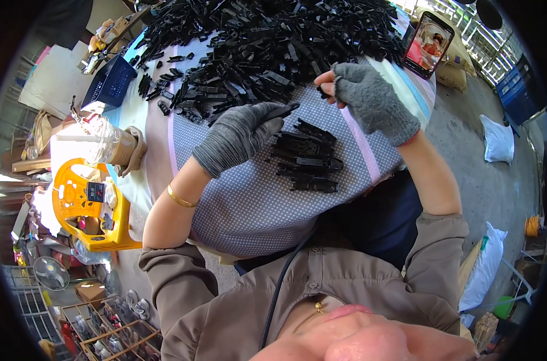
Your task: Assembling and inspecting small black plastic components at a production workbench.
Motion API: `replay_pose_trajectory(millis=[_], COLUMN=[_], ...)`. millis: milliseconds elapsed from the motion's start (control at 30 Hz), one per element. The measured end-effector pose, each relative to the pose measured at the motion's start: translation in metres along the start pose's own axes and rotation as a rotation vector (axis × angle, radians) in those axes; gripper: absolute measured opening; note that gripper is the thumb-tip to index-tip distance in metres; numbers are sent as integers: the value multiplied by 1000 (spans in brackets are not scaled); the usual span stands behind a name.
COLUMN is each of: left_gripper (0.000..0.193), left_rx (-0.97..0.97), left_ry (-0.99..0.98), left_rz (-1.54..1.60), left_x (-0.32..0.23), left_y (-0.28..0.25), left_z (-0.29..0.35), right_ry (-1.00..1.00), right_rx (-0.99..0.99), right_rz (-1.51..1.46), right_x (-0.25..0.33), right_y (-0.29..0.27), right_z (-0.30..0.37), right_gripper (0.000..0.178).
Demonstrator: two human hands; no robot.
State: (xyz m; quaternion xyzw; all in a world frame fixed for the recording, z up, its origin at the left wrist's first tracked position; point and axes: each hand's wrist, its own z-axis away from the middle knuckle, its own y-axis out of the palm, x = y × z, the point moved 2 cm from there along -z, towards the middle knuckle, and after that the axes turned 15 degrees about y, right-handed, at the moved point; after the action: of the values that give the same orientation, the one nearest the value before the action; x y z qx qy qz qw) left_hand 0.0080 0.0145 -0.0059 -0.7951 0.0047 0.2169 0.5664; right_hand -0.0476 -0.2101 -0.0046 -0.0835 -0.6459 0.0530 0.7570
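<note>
My left hand (237, 137), in a grey knitted glove, is closed around a narrow black plastic part (283, 111) whose end sticks out past the thumb. To its right, my right hand (374, 99) wears a grey glove with bare fingertips. Thumb and fingers there pinch a small black plastic piece (323, 92), mostly covered by the fingers. Between and below the hands, several longer black plastic parts (309, 161) lie side by side on the patterned tablecloth (243, 207). Beyond both hands spreads a large heap of loose black plastic pieces (273, 45).
A phone (428, 45) stands upright at the table's far right. At the left edge are a dark blue basket (109, 81) and a yellow plastic chair (69, 201) with things on it. White sacks (499, 139) lie on the floor to the right. A fan (51, 274) stands lower left.
</note>
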Motion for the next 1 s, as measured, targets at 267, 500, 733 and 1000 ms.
replay_pose_trajectory(millis=[267,500,733,1000], left_gripper=[45,33,33,33], left_rx=[-54,-67,-172,-43], left_ry=[-291,151,-52,-292], left_rz=[965,34,639,1053], left_x=[-12,-23,-24,-17], left_y=[-4,-8,-14,-9], left_z=[0,-2,1,4], right_ry=[23,-34,30,123], right_rx=[107,6,88,143], right_rz=[-92,-35,-194,-237], right_x=[7,9,14,11], right_y=[24,38,29,30], right_z=[5,12,13,15], right_gripper=[19,16,17,21])
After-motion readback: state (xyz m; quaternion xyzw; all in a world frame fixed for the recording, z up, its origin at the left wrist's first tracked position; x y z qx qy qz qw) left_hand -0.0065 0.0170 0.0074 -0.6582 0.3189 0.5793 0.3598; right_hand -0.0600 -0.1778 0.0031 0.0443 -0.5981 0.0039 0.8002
